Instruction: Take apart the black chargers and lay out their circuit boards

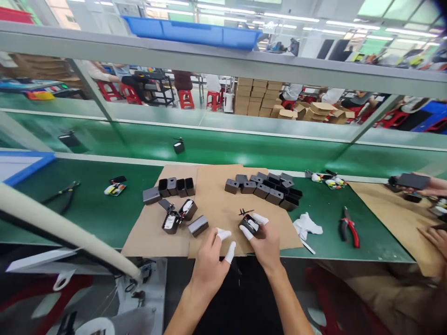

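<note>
Right hand [268, 243]: grip holding a black case [250, 224] over cardboard [213, 195], between 1 and 2 o'clock from the left hand [208, 260]. Left grip: moderately wide. Red-handled pliers [345, 218] lie at the case's 3 o'clock.

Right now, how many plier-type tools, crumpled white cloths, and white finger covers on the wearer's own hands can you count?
Plier-type tools: 2, the red-and-black pliers and the dark pliers
Crumpled white cloth: 1
White finger covers: 4, two on the left hand, two on the right hand
Total: 7
</note>
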Available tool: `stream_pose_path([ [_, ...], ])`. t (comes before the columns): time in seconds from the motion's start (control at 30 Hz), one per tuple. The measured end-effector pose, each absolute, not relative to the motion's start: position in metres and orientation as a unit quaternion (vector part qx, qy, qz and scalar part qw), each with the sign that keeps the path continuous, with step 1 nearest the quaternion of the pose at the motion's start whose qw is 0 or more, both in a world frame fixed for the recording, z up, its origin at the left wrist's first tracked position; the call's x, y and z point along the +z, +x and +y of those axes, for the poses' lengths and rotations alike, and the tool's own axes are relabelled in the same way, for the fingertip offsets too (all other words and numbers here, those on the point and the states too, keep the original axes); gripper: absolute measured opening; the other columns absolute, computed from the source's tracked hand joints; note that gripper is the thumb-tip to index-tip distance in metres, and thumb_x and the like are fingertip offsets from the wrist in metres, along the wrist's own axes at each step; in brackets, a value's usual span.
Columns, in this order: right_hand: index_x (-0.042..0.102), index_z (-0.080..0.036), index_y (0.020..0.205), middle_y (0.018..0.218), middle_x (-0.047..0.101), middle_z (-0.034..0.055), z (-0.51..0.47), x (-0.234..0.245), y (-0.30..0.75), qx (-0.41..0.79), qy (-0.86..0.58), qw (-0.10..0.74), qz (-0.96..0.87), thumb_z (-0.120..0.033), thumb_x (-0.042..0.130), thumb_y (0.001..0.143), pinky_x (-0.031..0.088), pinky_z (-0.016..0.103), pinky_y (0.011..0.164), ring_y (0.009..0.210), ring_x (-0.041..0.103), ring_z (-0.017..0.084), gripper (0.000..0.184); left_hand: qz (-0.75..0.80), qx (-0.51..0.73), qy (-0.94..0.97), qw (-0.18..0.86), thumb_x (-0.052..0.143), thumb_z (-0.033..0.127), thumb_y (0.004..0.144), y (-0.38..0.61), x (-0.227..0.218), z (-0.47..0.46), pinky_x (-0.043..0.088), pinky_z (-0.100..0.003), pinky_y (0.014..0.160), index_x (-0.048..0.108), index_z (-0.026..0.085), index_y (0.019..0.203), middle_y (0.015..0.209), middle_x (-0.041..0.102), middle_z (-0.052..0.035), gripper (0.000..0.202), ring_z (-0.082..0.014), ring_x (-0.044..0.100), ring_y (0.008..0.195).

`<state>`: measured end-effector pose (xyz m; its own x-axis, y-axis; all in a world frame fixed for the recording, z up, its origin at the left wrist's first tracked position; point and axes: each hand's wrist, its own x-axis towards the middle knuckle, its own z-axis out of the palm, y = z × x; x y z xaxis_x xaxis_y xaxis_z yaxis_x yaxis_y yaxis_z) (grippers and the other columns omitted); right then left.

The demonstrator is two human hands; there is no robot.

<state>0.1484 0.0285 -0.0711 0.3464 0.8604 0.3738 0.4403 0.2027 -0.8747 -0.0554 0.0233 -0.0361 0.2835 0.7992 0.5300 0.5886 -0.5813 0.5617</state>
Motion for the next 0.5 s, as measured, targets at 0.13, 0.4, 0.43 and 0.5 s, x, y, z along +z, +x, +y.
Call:
stream_pose_path([
  [0.13,0.071,-0.024,0.132,0.123,0.08,0.0125,0.013,-0.067,0.15,0.126,-0.592,0.546,-0.58,-0.037,0.082,0.094,0.067,0.048,0.099,0.112,0.079,0.029,0.041,0.473,0.351,0.784,0.195,0.065,0.024,0.1,-0.037,-0.055,0.035,0.063,-0.048,0.101,0.058,0.024,0.13,0.126,0.067,-0.0108,0.031,-0.0293,0.071,0.12],
  [0.4,0.072,-0.024,0.129,0.114,0.082,0.0109,-0.007,-0.078,0.155,0.008,-0.555,0.586,-0.59,-0.03,0.086,0.092,0.072,0.043,0.086,0.096,0.083,0.028,0.04,0.497,0.293,0.796,0.182,0.084,0.03,0.081,-0.016,-0.061,0.035,0.055,-0.065,0.109,0.054,0.022,0.14,0.137,0.064,-0.0157,0.067,-0.0423,0.061,0.131],
  [0.43,0.071,-0.024,0.131,0.113,0.083,0.0107,-0.007,-0.079,0.154,0.003,-0.555,0.586,-0.59,-0.029,0.086,0.092,0.073,0.043,0.085,0.096,0.083,0.028,0.041,0.492,0.294,0.795,0.198,0.084,0.026,0.079,-0.012,-0.058,0.037,0.055,-0.064,0.108,0.055,0.022,0.138,0.135,0.065,-0.0145,0.066,-0.0407,0.062,0.128],
  [0.5,0.071,-0.024,0.135,0.115,0.082,0.0115,-0.007,-0.078,0.153,0.0,-0.561,0.573,-0.597,-0.027,0.083,0.094,0.073,0.044,0.088,0.1,0.083,0.029,0.043,0.482,0.304,0.788,0.232,0.081,0.017,0.079,-0.006,-0.055,0.041,0.058,-0.057,0.104,0.057,0.022,0.134,0.129,0.068,-0.0115,0.061,-0.0359,0.065,0.122],
])
